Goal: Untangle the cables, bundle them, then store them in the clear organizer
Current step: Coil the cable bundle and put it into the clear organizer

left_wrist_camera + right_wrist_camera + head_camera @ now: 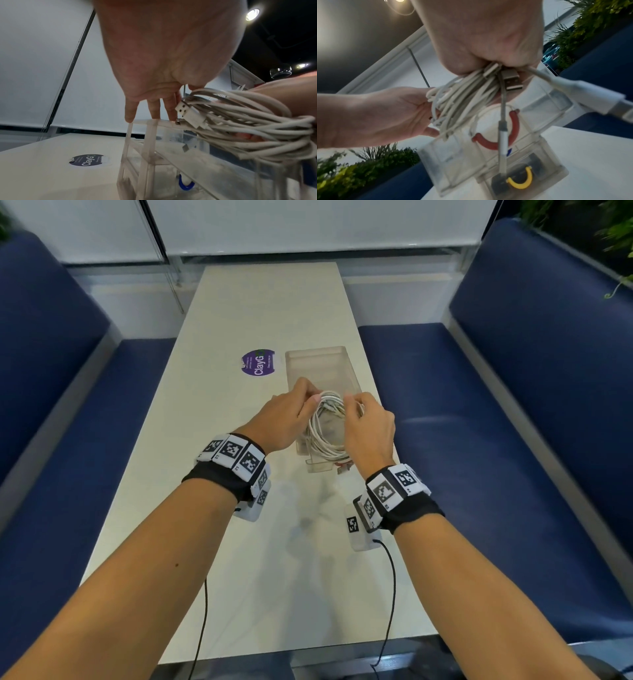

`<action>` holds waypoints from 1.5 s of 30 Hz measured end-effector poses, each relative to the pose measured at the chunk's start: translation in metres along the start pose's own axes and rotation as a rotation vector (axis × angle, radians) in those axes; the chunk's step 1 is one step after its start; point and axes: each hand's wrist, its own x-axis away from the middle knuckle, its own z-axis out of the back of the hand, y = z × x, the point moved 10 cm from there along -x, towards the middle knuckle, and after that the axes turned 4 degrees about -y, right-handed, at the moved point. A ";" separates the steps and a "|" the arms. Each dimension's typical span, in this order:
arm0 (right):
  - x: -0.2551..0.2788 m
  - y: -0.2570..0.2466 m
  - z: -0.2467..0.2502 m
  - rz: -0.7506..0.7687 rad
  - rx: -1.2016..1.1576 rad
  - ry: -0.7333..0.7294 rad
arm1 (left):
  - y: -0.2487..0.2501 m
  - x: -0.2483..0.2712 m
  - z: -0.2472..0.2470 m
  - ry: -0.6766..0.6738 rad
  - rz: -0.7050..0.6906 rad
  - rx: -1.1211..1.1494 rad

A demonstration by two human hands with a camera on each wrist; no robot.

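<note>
A coil of white cables hangs over the near end of the clear organizer on the white table. My left hand pinches the top left of the coil. My right hand grips the top right. In the left wrist view the cable bundle shows a white USB plug, and three straight fingers reach down to the organizer rim. In the right wrist view the right hand is clenched on the cable bundle, with a USB plug sticking out. The left hand holds the coil's far side.
The organizer's compartments hold red ties, a yellow tie and a blue piece. A purple round sticker lies left of the organizer. Blue benches flank the narrow table.
</note>
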 end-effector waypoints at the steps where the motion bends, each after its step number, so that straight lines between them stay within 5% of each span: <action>1: -0.001 -0.001 0.000 0.014 0.014 -0.017 | -0.002 0.000 0.000 -0.003 0.001 -0.011; 6: -0.017 -0.005 -0.010 0.116 0.230 -0.099 | -0.007 -0.004 0.000 -0.015 0.021 0.020; 16: -0.013 -0.004 -0.009 0.130 0.037 -0.246 | -0.013 -0.030 0.005 -0.036 0.031 0.113; 24: -0.011 -0.004 -0.013 0.037 0.439 -0.266 | -0.027 -0.033 -0.005 -0.194 0.011 -0.043; 28: -0.009 -0.011 -0.011 -0.020 0.681 -0.232 | -0.028 -0.034 -0.007 -0.208 0.016 -0.054; 42: -0.005 -0.026 -0.007 0.050 0.842 -0.027 | -0.040 -0.035 -0.011 -0.137 0.036 -0.064; 45: -0.007 -0.027 -0.009 0.106 0.681 -0.092 | -0.036 -0.034 -0.010 -0.100 -0.002 -0.082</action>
